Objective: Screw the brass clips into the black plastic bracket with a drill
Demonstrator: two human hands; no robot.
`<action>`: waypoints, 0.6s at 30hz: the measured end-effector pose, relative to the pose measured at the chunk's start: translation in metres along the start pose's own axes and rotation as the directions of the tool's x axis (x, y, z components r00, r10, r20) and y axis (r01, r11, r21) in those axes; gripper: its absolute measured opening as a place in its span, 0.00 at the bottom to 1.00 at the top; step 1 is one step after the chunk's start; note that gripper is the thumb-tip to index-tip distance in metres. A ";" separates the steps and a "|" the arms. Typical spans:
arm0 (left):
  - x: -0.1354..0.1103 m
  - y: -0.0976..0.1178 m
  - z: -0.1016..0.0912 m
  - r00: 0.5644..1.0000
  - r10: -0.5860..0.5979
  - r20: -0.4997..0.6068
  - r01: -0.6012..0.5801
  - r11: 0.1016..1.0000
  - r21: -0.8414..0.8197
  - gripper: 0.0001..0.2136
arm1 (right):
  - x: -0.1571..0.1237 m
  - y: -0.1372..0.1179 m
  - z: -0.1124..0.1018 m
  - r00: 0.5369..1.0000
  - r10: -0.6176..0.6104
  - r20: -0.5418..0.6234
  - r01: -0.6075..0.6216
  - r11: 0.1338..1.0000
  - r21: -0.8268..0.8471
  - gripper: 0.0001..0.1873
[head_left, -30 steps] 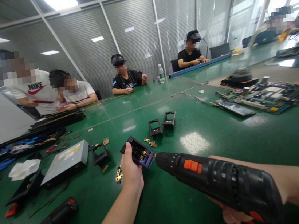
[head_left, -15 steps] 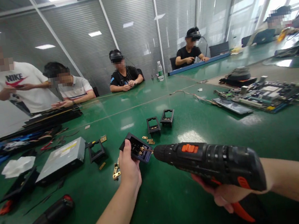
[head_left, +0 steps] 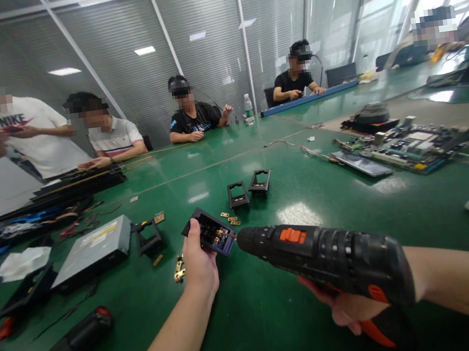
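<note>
My left hand [head_left: 200,260] grips a black plastic box-like housing [head_left: 204,225], thumb over its near rim, its open side tilted towards the right. Brass pieces [head_left: 220,235] show inside it. Wrapped round the handle of a black and orange cordless drill [head_left: 322,250] is my right hand [head_left: 347,310]; the drill's body hides some of the fingers. The bit points left into the housing at the brass pieces; whether it touches a screw I cannot tell. Loose brass strips [head_left: 179,269] lie beside my left hand, and several more brass plates [head_left: 232,220] lie just beyond the housing.
Two black frames [head_left: 238,196] stand past the housing, another black frame [head_left: 148,238] to its left. A silver drive [head_left: 93,251] and a black cylindrical tool [head_left: 67,347] lie left. At right are a circuit board [head_left: 424,142] and a phone [head_left: 361,163]. Several people sit or stand across the table.
The view has shifted slightly. Both hands keep their hold, the bit still in the housing. Across the table, a person in black has raised one hand.
</note>
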State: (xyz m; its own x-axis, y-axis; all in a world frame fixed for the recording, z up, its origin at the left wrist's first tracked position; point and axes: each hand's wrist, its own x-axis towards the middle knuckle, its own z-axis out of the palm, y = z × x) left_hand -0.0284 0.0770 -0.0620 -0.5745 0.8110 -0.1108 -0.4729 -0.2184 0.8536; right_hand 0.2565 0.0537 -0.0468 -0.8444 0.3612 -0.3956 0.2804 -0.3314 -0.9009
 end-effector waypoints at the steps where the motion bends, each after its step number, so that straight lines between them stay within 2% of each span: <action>1: 0.000 0.000 0.000 1.000 0.002 0.002 -0.002 1.000 -0.001 0.11 | 0.000 -0.001 0.000 1.000 0.001 0.003 -0.001 1.000 0.001 0.60; 3: 0.001 0.000 -0.001 1.000 0.003 0.008 -0.003 1.000 -0.001 0.11 | 0.000 0.000 0.000 1.000 0.002 0.011 -0.002 1.000 0.008 0.65; 7: 0.002 -0.001 -0.002 1.000 0.007 0.013 -0.007 1.000 0.002 0.12 | 0.000 0.005 -0.004 0.997 -0.035 0.072 0.031 0.998 0.056 0.66; 11: 0.003 -0.001 -0.001 1.000 0.019 0.005 -0.019 1.000 0.000 0.11 | 0.002 0.016 -0.008 0.994 -0.067 0.082 0.058 0.993 0.103 0.70; 18: 0.002 -0.002 -0.002 1.000 0.010 0.014 -0.010 1.000 -0.006 0.11 | 0.004 0.026 -0.011 0.990 -0.093 0.103 0.086 0.994 0.070 0.65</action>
State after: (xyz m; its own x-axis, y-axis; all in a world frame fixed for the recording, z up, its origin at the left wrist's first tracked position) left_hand -0.0300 0.0780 -0.0648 -0.5698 0.8162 -0.0950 -0.4710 -0.2297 0.8517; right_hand 0.2655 0.0557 -0.0737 -0.9095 0.2983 -0.2894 0.1737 -0.3596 -0.9168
